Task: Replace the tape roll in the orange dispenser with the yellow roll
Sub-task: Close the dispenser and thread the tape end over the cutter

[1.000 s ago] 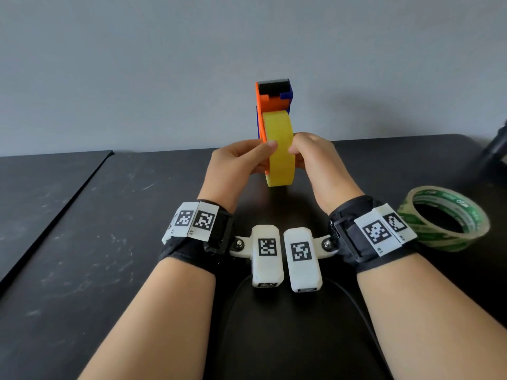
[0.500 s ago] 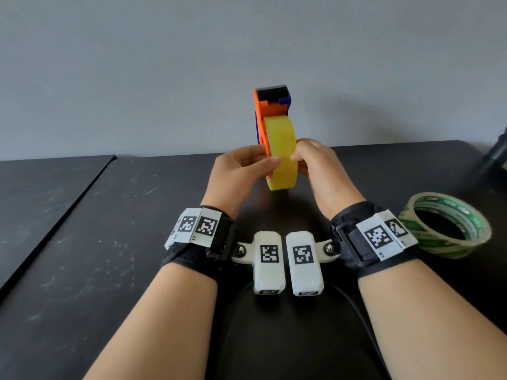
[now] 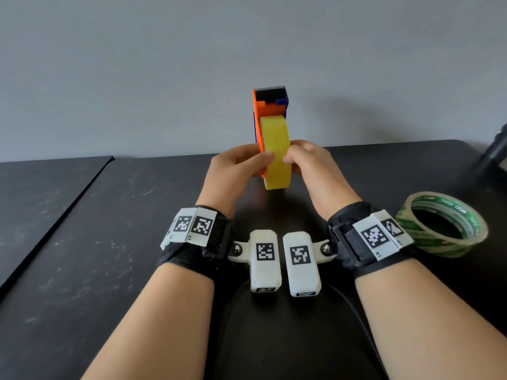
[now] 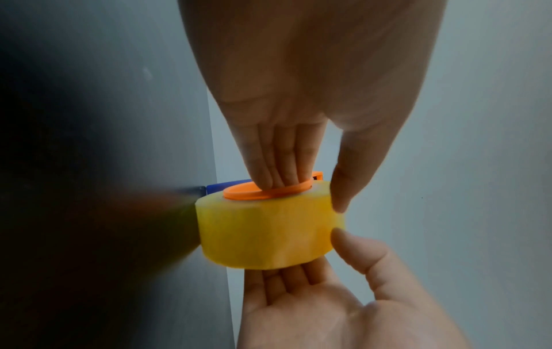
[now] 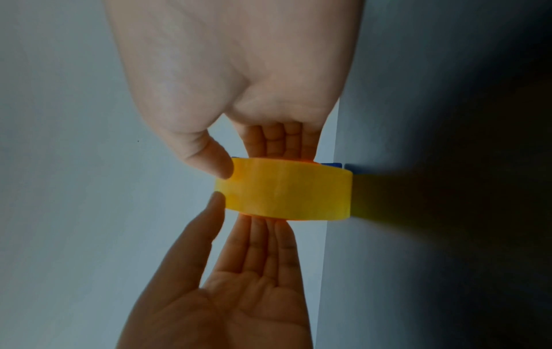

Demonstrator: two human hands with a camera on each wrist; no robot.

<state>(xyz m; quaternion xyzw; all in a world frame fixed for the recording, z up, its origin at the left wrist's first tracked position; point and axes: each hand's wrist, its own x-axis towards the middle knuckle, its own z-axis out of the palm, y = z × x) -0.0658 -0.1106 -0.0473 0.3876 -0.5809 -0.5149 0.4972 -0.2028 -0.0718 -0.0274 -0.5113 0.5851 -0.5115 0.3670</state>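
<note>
Black counter (image 3: 82, 270), matte and faintly scuffed, running under both forearms; seam between two counter sections slanting off to the left of the left hand (image 3: 233, 174). Plain grey wall (image 3: 137, 64) directly beyond the hands, meeting the counter's back edge just behind them. Held upright between the hands, above the counter: orange dispenser (image 3: 262, 105), black toothed cutter on top, blue parts at its side. Yellow roll (image 3: 275, 152) seated on the dispenser, standing on edge, rim toward the camera. Left hand: straight fingers pressed on the orange hub (image 4: 269, 191) at the roll's flat side, thumb on the rim. Right hand (image 3: 310, 171): straight fingers (image 5: 280, 141) against the opposite flat side, thumb on the rim; the two thumb tips close together, not touching. Clear tape roll with green print (image 3: 441, 223) lying flat on the counter just right of the right wrist. Dark object (image 3: 493, 152), cut off by the frame, far right of the right hand, kind not discernible. Bare counter left of the left hand up to the seam.
</note>
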